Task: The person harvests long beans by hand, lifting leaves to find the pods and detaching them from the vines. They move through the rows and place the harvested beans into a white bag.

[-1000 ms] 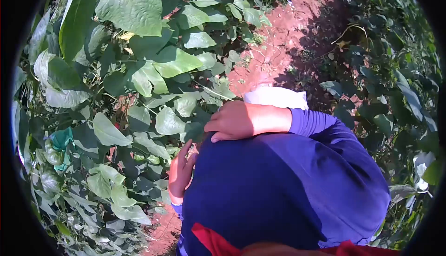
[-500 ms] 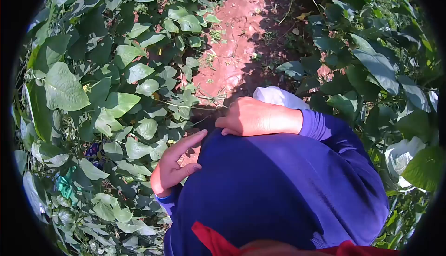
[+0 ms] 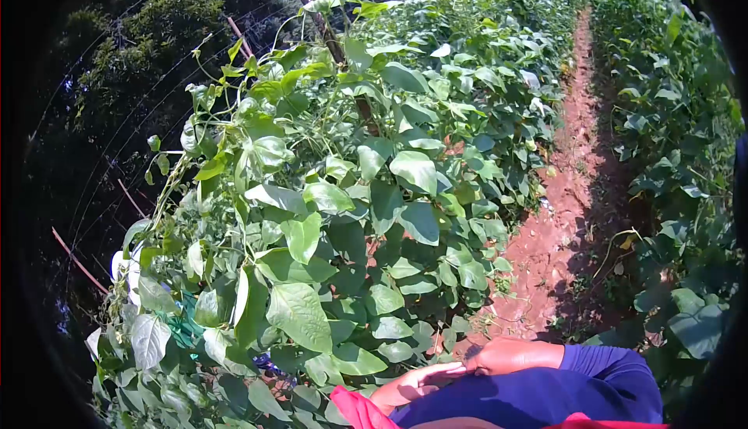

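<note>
My right hand (image 3: pixel 512 356) lies in front of my dark blue top (image 3: pixel 499 402), at the bottom of the view. Its fingers are curled in, and what they hold, if anything, is hidden. From the left comes my left hand (image 3: pixel 417 384), fingers stretched out and tips meeting the fingers of my right hand. Nothing shows in the left palm. A red cloth edge (image 3: pixel 362 409) hangs close to the camera below the left hand. Broad green leaves (image 3: pixel 354 360) of the climbing plants are just beyond my left hand.
A reddish dirt path (image 3: pixel 545 250) runs ahead between leafy rows. A slanting wooden stake (image 3: pixel 323 24) rises from the left row, with thin wires and more sticks (image 3: pixel 80 260) beside it. Green plastic (image 3: pixel 187 321) and a white object (image 3: pixel 131 273) show among the leaves at left. Dark trees (image 3: pixel 148 31) stand behind.
The view has tilted up and swung left, bringing the rows, trees and sky into sight. My left hand has moved in to meet my right. The white item beneath my right forearm is out of sight.
</note>
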Tool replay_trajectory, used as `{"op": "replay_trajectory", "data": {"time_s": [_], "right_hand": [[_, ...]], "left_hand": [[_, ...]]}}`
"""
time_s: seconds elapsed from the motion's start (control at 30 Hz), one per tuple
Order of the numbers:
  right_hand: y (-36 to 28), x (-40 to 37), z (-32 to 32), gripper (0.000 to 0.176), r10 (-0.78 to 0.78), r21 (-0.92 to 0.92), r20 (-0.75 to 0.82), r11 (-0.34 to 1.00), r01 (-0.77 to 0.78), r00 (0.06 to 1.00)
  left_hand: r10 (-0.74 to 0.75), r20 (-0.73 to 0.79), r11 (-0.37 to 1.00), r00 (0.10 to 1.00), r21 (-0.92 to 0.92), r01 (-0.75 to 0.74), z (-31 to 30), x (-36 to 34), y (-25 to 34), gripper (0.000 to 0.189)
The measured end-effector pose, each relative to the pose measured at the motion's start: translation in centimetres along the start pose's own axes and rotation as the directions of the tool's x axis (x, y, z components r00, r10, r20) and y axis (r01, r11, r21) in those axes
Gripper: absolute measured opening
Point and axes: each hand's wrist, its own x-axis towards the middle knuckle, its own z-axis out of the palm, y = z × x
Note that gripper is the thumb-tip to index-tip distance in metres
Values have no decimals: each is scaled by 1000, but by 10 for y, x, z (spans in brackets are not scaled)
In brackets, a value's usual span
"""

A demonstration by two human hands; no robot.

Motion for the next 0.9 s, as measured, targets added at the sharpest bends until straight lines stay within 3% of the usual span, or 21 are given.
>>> {"op": "replay_trajectory", "data": {"time_s": [0.1, 0.2, 0.27, 0.3, 0.5, 0.57, 0.67, 0.7, 0.73, 0.8, 0.83, 0.87, 0.9], "right_hand": [[30, 38, -28, 21, 47, -80, 49, 996, -43, 998], [51, 79, -62, 24, 31, -111, 4, 993, -30, 1000], [56, 102, -86, 25, 51, -122, 14, 991, -49, 999], [60, 111, -96, 25, 42, -113, 31, 993, -39, 999], [87, 138, -139, 28, 50, -85, 75, 995, -44, 996], [98, 133, -172, 31, -44, 24, 80, 999, 42, 996], [104, 123, -241, 39, -78, -7, 63, 997, 79, 995], [96, 117, -267, 33, -183, -6, -89, 983, 184, 979], [96, 115, -299, 28, -207, -234, -48, 953, 191, 977], [71, 105, -355, 18, -356, -301, -191, 908, 291, 915], [64, 104, -374, 15, -517, -268, -301, 852, 449, 801], [48, 95, -401, 17, -501, -251, -274, 861, 442, 821], [38, 90, -423, 15, -567, -210, -301, 824, 526, 767]], "left_hand": [[34, -27, 994, 999, 102, -31, -60, 16, 0, 77], [77, -68, 996, 995, -41, -79, -104, 32, 25, 80], [57, -254, 995, 966, -66, -76, -124, 43, 41, 82], [38, -271, 994, 962, -93, -65, -132, 48, 51, 79], [44, -193, 999, 980, 17, -41, -166, 82, 71, 79], [43, -200, 999, 979, 29, -38, -171, 94, 78, 79], [60, -241, 998, 969, 36, -53, -178, 109, 75, 79], [98, -269, 995, 958, 29, -94, -181, 111, 65, 76], [140, -302, 990, 943, 19, -141, -179, 114, 57, 74], [158, -369, 984, 916, -17, -177, -171, 123, 40, 73], [177, -391, 980, 903, -19, -200, -176, 129, 12, 72], [196, -414, 974, 889, -20, -224, -170, 136, -8, 71], [235, -471, 968, 850, 36, -248, -157, 148, -12, 58]]}}
